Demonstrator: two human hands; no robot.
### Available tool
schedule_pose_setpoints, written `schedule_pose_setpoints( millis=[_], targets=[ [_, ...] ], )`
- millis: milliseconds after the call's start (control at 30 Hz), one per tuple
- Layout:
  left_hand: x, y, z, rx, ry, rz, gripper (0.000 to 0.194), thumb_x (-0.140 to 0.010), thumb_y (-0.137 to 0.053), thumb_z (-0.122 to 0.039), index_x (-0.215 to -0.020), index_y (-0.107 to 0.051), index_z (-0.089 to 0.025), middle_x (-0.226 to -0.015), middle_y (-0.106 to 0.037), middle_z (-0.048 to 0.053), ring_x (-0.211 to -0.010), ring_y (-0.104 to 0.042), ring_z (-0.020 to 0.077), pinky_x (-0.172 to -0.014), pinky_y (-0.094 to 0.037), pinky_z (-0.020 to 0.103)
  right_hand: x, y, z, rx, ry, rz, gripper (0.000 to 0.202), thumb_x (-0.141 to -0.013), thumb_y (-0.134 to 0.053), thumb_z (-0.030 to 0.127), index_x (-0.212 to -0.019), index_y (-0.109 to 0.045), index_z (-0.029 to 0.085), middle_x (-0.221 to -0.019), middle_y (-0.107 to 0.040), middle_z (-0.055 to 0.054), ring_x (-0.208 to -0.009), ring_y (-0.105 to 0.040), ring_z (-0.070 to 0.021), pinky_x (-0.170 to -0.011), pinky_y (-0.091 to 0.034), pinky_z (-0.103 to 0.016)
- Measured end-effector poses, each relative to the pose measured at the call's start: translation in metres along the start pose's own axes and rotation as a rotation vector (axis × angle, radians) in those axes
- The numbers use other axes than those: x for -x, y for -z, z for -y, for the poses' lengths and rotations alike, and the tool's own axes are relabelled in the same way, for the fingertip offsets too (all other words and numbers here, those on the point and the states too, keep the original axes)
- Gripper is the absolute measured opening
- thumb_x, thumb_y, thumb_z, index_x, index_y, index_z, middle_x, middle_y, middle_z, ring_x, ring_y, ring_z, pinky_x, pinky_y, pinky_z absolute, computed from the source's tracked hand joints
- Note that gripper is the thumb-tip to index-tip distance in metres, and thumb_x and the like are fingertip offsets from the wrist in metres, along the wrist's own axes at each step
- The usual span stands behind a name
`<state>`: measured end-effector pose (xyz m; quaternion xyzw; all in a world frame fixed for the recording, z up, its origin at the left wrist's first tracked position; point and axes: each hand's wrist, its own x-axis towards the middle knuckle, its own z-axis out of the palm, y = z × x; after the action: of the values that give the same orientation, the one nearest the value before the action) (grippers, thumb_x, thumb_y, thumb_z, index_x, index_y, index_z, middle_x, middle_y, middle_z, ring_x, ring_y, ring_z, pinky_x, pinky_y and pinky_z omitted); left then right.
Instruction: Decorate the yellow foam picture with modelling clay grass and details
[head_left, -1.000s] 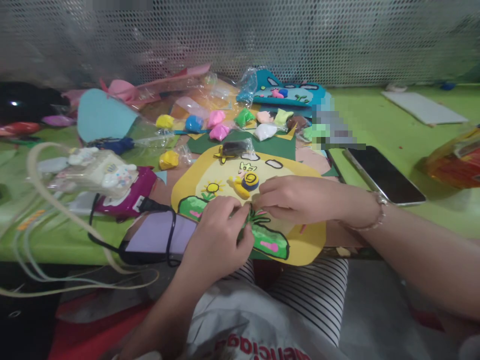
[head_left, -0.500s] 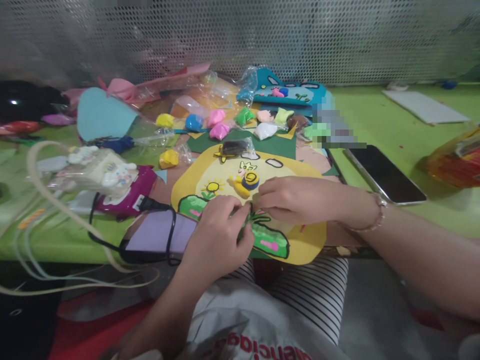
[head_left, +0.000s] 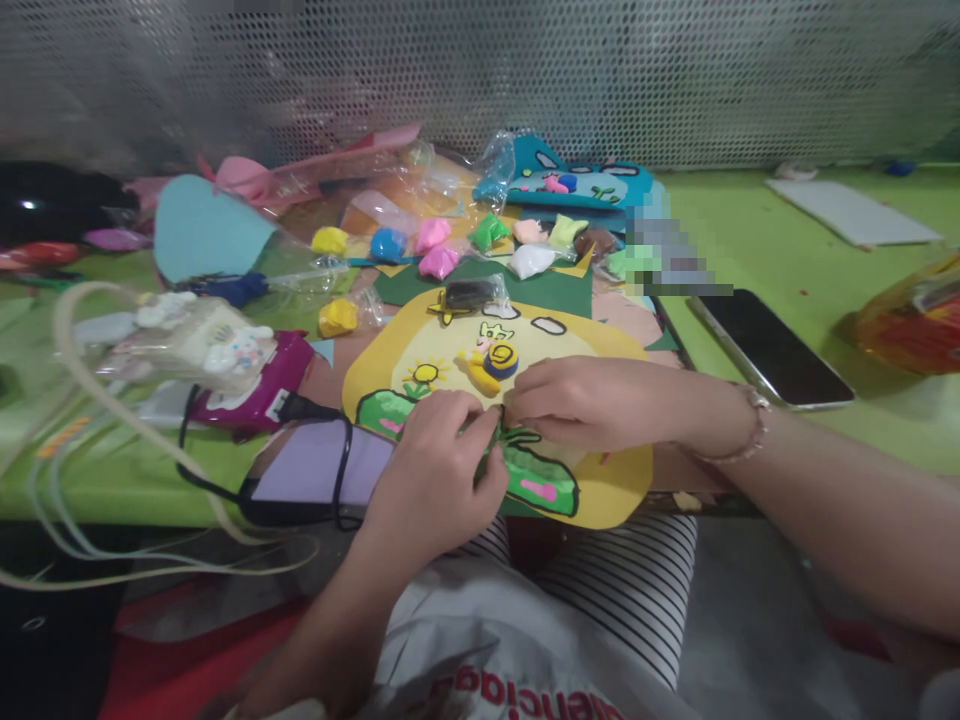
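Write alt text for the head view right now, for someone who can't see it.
A person's left hand and right hand, fingertips close together, are over a yellow paper cutout bearing a snail-like yellow-and-blue figure. Bagged colored lumps lie beyond it; a phone lies to the right on the green table.

The table I'm standing by is bright green [head_left: 739, 215]. Toward its far edge, on the right, a thin white board [head_left: 853, 212] lies at a slant, with a small blue lump [head_left: 898, 168] beyond it. Nearer the middle of the right half a phone [head_left: 772, 350] lies flat, screen dark, and a red-orange item [head_left: 911, 318] sits right of it. A brown sheet [head_left: 675, 478] reaches the near edge at centre; left of it rests a magenta case [head_left: 289, 372].
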<state>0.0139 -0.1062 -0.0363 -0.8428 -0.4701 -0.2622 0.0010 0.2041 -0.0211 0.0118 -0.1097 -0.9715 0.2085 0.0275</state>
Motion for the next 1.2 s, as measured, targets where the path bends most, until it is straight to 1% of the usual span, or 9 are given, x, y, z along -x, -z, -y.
schedule_pose_setpoints(
  millis=[267, 467, 600, 767, 833, 933, 1067, 1200],
  targets=[
    [0.001, 0.001, 0.0, -0.004, -0.004, 0.004, 0.027, -0.084, -0.045, -0.015, -0.101, -0.064, -0.006, -0.088, -0.052, 0.01, -0.086, -0.049, 0.0227, -0.079, -0.044, 0.039, 0.0, 0.001, 0.003, 0.086, -0.032, -0.014, 0.021, -0.09, -0.041, 0.01, -0.079, -0.059, 0.013, -0.075, -0.052, -0.004, -0.074, -0.046, -0.0144, -0.067, -0.038, -0.025],
    [0.001, 0.0, 0.001, -0.005, -0.002, 0.004, 0.027, -0.084, -0.046, -0.015, -0.102, -0.064, -0.006, -0.089, -0.052, 0.01, -0.087, -0.048, 0.0226, -0.079, -0.044, 0.038, -0.001, 0.001, 0.005, 0.114, -0.049, -0.015, 0.022, -0.089, -0.041, 0.01, -0.076, -0.057, 0.013, -0.073, -0.05, -0.003, -0.072, -0.045, -0.0142, -0.066, -0.037, -0.026],
    [0.001, 0.0, 0.001, -0.006, 0.0, 0.011, 0.028, -0.084, -0.046, -0.014, -0.102, -0.064, -0.006, -0.089, -0.052, 0.01, -0.087, -0.049, 0.0226, -0.079, -0.044, 0.038, -0.001, 0.001, 0.003, 0.087, -0.048, -0.027, 0.023, -0.09, -0.04, 0.01, -0.077, -0.058, 0.013, -0.073, -0.051, -0.003, -0.073, -0.046, -0.0143, -0.067, -0.038, -0.025],
    [0.0, 0.0, 0.001, 0.001, -0.001, 0.013, 0.023, -0.082, -0.046, -0.013, -0.096, -0.065, -0.007, -0.089, -0.052, 0.01, -0.087, -0.049, 0.0225, -0.079, -0.044, 0.038, 0.004, 0.001, -0.004, 0.044, -0.067, -0.091, 0.024, -0.092, -0.039, 0.012, -0.088, -0.062, 0.012, -0.079, -0.055, -0.005, -0.074, -0.048, -0.0141, -0.068, -0.038, -0.026],
    [0.0, 0.0, 0.001, 0.005, -0.008, 0.002, 0.025, -0.082, -0.047, -0.013, -0.099, -0.064, -0.007, -0.089, -0.052, 0.01, -0.087, -0.049, 0.0225, -0.079, -0.044, 0.038, 0.006, 0.002, -0.006, 0.073, -0.077, -0.099, 0.025, -0.091, -0.039, 0.012, -0.087, -0.063, 0.012, -0.077, -0.054, -0.005, -0.073, -0.047, -0.0141, -0.067, -0.038, -0.026],
    [0.0, -0.001, 0.001, 0.008, -0.027, -0.009, 0.03, -0.082, -0.047, -0.013, -0.107, -0.063, -0.006, -0.09, -0.052, 0.01, -0.088, -0.049, 0.0227, -0.08, -0.044, 0.038, 0.007, 0.004, -0.005, 0.14, -0.091, -0.078, 0.026, -0.089, -0.039, 0.011, -0.085, -0.064, 0.012, -0.074, -0.051, -0.004, -0.07, -0.045, -0.0141, -0.065, -0.036, -0.027],
    [0.0, 0.0, 0.001, -0.023, -0.052, 0.037, 0.028, -0.084, -0.047, -0.015, -0.105, -0.064, -0.009, -0.09, -0.053, 0.01, -0.088, -0.049, 0.0234, -0.079, -0.044, 0.04, 0.005, 0.006, 0.0, 0.183, -0.118, -0.011, 0.024, -0.085, -0.04, 0.009, -0.081, -0.064, 0.011, -0.07, -0.048, -0.003, -0.064, -0.041, -0.0133, -0.06, -0.033, -0.027],
    [-0.002, 0.001, 0.0, -0.05, -0.068, 0.061, 0.025, -0.085, -0.045, -0.016, -0.098, -0.065, -0.012, -0.089, -0.053, 0.009, -0.087, -0.048, 0.0234, -0.079, -0.044, 0.041, 0.004, 0.004, 0.005, 0.16, -0.097, 0.056, 0.021, -0.082, -0.043, 0.008, -0.077, -0.063, 0.012, -0.074, -0.055, -0.006, -0.067, -0.045, -0.0145, -0.063, -0.036, -0.028]
  ],
)
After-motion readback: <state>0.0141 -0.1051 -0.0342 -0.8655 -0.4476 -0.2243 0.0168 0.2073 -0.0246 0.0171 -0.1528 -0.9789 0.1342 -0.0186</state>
